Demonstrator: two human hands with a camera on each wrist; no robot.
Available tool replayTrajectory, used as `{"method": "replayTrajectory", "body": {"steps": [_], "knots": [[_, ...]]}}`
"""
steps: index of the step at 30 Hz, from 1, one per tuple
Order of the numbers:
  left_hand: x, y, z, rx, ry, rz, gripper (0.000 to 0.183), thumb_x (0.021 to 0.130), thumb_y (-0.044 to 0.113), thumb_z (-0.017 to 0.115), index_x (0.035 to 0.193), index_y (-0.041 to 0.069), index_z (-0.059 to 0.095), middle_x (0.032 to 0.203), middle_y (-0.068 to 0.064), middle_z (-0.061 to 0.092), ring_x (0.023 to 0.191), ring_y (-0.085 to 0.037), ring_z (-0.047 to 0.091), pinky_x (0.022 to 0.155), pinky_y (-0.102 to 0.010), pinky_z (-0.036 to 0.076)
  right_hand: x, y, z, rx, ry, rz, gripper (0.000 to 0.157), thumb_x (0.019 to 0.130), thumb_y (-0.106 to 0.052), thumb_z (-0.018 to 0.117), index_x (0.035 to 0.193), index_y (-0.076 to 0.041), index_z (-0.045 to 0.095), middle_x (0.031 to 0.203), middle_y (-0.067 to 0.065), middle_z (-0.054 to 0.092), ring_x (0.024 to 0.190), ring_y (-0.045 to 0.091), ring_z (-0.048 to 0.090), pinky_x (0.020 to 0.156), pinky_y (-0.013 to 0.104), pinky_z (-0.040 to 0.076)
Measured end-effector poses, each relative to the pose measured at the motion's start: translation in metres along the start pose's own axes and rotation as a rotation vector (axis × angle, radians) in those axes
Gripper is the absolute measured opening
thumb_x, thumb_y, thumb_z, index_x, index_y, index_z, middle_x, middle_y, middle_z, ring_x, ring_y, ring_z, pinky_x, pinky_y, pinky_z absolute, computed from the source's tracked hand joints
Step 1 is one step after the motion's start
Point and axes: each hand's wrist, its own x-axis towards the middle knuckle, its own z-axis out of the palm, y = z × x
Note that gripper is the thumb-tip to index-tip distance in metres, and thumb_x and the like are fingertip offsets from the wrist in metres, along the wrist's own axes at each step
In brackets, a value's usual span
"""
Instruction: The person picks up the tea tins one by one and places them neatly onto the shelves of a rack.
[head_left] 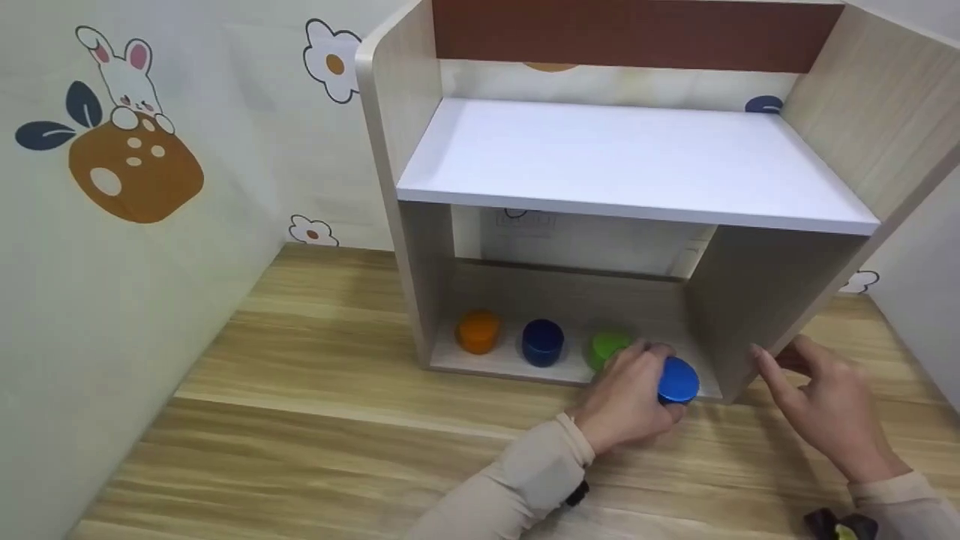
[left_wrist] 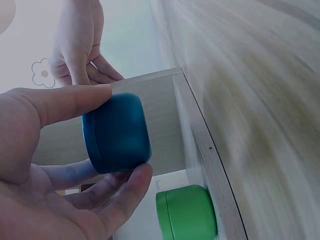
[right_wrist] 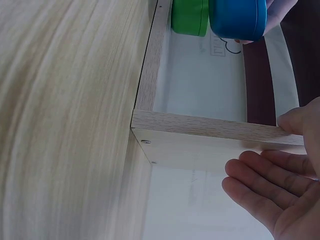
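Observation:
My left hand (head_left: 628,397) holds a round blue container (head_left: 679,380) between thumb and fingers. In the left wrist view, this blue container (left_wrist: 120,132) is tilted before the shelf's lower opening. Just left of the hand, a green container (head_left: 607,349) stands on the lower board, partly hidden by the fingers. A dark blue container (head_left: 542,343) and an orange container (head_left: 478,331) stand farther left along that board. My right hand (head_left: 829,405) grips the right side panel of the wooden shelf (right_wrist: 210,125), thumb at its front edge and fingers along its outer face.
The shelf's white middle board (head_left: 630,161) lies above the containers, with a brown back strip (head_left: 637,34) higher up. A wood-grain table (head_left: 300,435) runs beneath everything. Walls with a rabbit picture (head_left: 135,165) and flowers stand at the left and back.

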Motion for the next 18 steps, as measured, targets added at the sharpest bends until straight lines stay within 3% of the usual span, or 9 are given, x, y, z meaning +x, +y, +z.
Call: {"method": "replayTrajectory", "body": {"steps": [13, 18], "knots": [[0.018, 0.006, 0.012, 0.053, 0.052, -0.085, 0.045, 0.080, 0.030, 0.085, 0.118, 0.013, 0.068, 0.107, 0.005, 0.063, 0.094, -0.008, 0.063, 0.079, -0.017, 0.050, 0.001, -0.001, -0.002, 0.035, -0.049, 0.073, 0.015, 0.089, -0.011, 0.078, 0.096, 0.001, 0.070, 0.093, 0.023, 0.074, 0.084, -0.024, 0.048, 0.065, 0.000, 0.041], [0.023, 0.009, 0.019, 0.076, 0.059, -0.087, 0.040, 0.081, 0.028, 0.084, 0.116, 0.015, 0.069, 0.105, 0.005, 0.063, 0.093, -0.008, 0.063, 0.077, -0.019, 0.051, 0.001, -0.003, -0.002, 0.015, -0.061, 0.090, 0.017, 0.091, -0.014, 0.076, 0.097, 0.000, 0.070, 0.094, 0.023, 0.074, 0.080, 0.005, 0.069, 0.064, 0.000, 0.040]]}}
